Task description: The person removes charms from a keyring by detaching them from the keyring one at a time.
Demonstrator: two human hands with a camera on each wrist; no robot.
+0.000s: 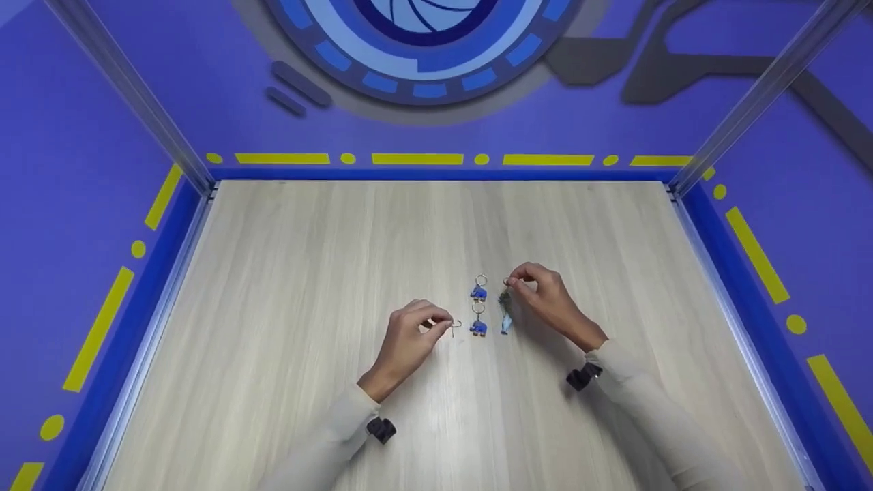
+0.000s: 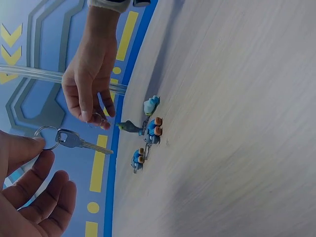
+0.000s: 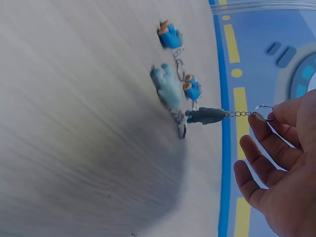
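Observation:
My left hand [image 1: 408, 335] pinches a metal ring with a single key [image 2: 71, 139] on it, held above the table. On the right, my right hand [image 1: 548, 299] holds a keychain by its ring [image 3: 263, 112] between thumb and fingertip. From that ring a short chain and a dark grey-green animal figure [image 3: 207, 116] hang down. Under it lies a light blue figure keychain [image 3: 168, 88], its ring on the table. Between the hands, two blue elephant keychains [image 1: 479, 293] lie in a line, one nearer me than the other. Each has a metal ring at its top.
The wood-patterned table [image 1: 286, 259] runs back to a blue printed wall [image 1: 614, 129] with yellow dashes. Blue walls also stand at both sides, with metal posts [image 1: 129, 95] in the corners. A small black camera [image 1: 584, 376] sits on each wrist.

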